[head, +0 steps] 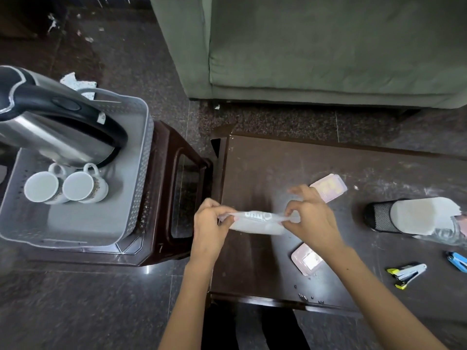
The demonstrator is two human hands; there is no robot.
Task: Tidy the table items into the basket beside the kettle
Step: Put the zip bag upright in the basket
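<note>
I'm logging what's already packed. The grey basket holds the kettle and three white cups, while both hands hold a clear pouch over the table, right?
Not quite: the head view shows two white cups, not three. The rest stands: the kettle sits in the grey basket, and the left hand and right hand hold the clear pouch over the table.

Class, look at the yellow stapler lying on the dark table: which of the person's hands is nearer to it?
The right hand. It grips one end of the plastic packet, up and left of the yellow stapler. The left hand holds the packet's other end, farther left.
</note>
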